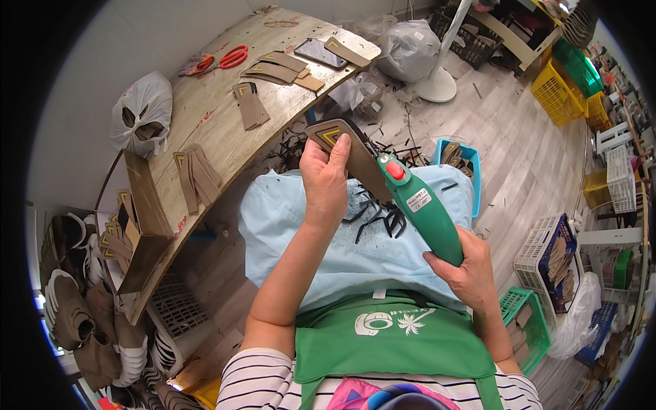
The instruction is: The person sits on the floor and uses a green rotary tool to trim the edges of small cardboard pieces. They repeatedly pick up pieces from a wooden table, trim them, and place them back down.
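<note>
My left hand [326, 177] holds a brown stitched strap [359, 159] with a yellow chevron near its rounded end, thumb on top and fingers beneath. In my right hand [466, 266] is a green pair of cordless electric scissors [430, 220] with a red button. The tool's head lies against the strap's lower right edge; its blades are hidden. Narrow black offcuts [382, 215] lie on the light blue cloth [287, 215] over my lap, below the strap.
A wooden table [174, 118] curves along the left, bearing straps [197, 177], red-handled scissors [233, 57], a phone [320, 53] and a cardboard box [146, 205] of straps. A blue bin [476, 189] with pieces stands right of my lap. Black scraps [292, 148] litter the floor; crates [530, 261] stand right.
</note>
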The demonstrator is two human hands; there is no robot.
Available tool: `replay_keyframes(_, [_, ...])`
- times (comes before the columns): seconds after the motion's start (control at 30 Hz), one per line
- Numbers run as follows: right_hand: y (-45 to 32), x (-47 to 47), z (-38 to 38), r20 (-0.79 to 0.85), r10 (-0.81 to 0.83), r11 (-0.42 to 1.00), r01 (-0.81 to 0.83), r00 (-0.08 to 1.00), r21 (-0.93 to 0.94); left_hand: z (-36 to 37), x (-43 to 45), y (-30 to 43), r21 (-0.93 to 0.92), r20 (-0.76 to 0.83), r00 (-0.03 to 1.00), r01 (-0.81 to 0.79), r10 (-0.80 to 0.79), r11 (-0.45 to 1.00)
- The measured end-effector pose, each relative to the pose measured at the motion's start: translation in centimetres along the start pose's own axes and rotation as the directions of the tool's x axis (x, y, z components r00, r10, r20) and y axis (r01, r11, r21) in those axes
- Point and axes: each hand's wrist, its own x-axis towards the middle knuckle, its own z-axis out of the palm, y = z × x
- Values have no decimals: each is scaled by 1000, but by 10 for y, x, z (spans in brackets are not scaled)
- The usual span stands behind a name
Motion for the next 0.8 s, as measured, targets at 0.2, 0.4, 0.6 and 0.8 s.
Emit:
replay_keyframes(0.2, [3, -2, 0, 17, -23, 999, 24, 1000, -45, 6, -9, -5, 22, 9, 1000, 1, -1, 1000])
replay_keyframes(0.4, [4, -3, -1, 26, 2, 999, -2, 1000, -34, 5, -15, -6, 70, 23, 1000, -15, 14, 997])
replay_keyframes(0.6, [2, 0, -4, 35, 25, 999, -24, 999, -36, 6, -24, -8, 101, 90, 995, 25, -34, 995])
replay_keyframes(0.8, [-3, 5, -4, 17, 42, 999, -42, 999, -14, 5, -30, -5, 148, 165, 983, 55, -79, 987])
